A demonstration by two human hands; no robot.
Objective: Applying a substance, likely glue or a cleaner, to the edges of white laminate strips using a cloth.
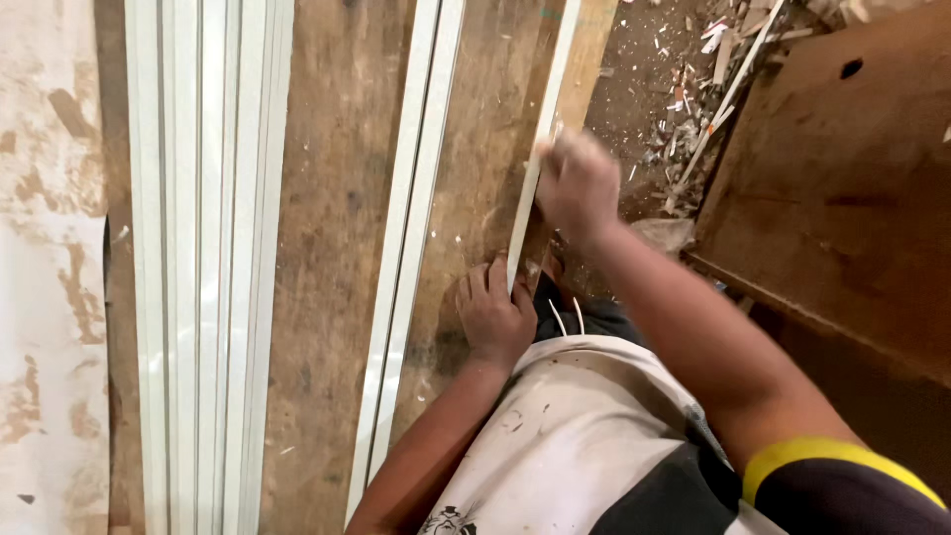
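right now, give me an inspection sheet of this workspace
surface: worn brown wooden bench, stained, bare in places
job's things: thin white strip along the bench's right edge, left hand closed on its near end, right hand blurred, on it further up
clutter: white offcuts and chips on the dirt floor
grippers: both hands bare
cables: nothing seen
surroundings: bundle of white profiles at left, another white profile mid-bench, brown board at right
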